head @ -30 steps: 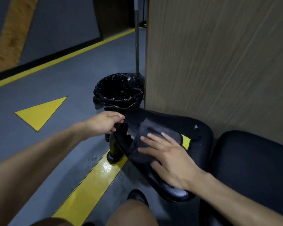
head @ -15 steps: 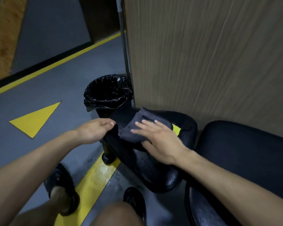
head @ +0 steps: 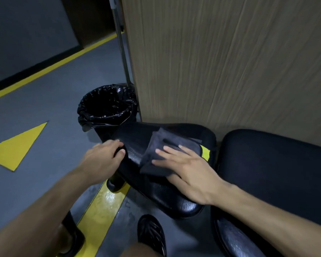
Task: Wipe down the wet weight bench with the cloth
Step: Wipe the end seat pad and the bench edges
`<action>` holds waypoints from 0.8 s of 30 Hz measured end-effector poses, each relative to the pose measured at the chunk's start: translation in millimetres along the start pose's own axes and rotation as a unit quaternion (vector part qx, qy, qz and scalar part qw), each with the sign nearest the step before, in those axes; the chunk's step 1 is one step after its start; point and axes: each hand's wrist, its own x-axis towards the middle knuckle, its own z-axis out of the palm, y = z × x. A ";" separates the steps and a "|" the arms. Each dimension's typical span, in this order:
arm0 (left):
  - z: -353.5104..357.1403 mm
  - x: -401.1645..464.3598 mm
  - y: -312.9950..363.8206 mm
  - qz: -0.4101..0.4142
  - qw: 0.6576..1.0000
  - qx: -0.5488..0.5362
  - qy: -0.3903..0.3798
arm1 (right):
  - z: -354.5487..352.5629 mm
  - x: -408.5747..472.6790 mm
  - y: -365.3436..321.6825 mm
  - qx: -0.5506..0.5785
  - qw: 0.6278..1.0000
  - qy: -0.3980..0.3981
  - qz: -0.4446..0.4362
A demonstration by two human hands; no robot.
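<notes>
- Floor [head: 44,108] is grey with glossy yellow lines and a yellow triangle; a bin [head: 106,106] lined with crinkled black plastic stands at the left end of the weight bench.
- Left hand [head: 102,160] curls its fingers over the left edge of the seat pad [head: 135,145], a grip that steadies it.
- Seat pad is black grained vinyl, rounded and shiny with wet, its long axis running from far left to near right.
- Cloth [head: 156,156], dark grey, soft and folded, lies on the pad's middle.
- Right hand [head: 189,167], the nearer one, presses the cloth flat with straight fingers; unwiped vinyl lies left of it, and towards the person.
- Second black pad [head: 276,164] sits to the right, against a wood-grain panel [head: 230,62].
</notes>
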 end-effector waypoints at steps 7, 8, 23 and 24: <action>2.2 -7.8 0.8 0.000 1.000 0.000 -0.018 | -29.3 30.2 110.8 0.076 0.944 0.108 0.304; 2.2 -8.4 0.8 -0.001 1.000 -0.003 -0.021 | -25.4 31.3 107.5 0.072 0.936 0.112 0.325; -2.1 -8.7 3.0 -0.004 1.000 0.006 -0.026 | -26.1 29.8 90.3 0.066 0.957 0.089 0.269; -1.8 -9.7 3.2 -0.003 1.000 0.003 -0.029 | -23.3 36.2 92.1 0.066 0.949 0.099 0.293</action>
